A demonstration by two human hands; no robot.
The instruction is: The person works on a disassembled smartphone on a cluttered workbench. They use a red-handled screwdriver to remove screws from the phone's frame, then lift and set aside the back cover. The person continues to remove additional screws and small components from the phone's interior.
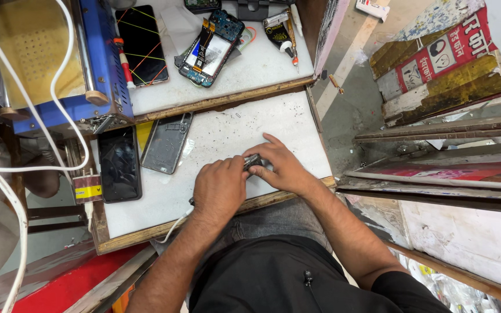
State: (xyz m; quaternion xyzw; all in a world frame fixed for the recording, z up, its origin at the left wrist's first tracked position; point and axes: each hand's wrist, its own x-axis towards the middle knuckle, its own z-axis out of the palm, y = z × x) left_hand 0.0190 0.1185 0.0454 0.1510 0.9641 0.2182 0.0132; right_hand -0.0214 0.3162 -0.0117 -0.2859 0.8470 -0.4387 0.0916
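a black phone [119, 164] and a grey back cover [167, 143] lie side by side on the white worktop [233, 130]; farther off, an opened phone [211, 48] beside a blue machine [106, 64].

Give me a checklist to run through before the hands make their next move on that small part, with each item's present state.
1. Small dark part held by both hands: ok; left hand and right hand meet on it.
2. Part over the white work board: ok.
3. Tool in the left hand: cannot tell; only a dark tip shows below the fist.
4. Grey phone back cover clear of the hands: ok.
5. Black phone clear of the hands: ok, though near the board's left edge.
6. Tiny specks scattered on the board: not ok.
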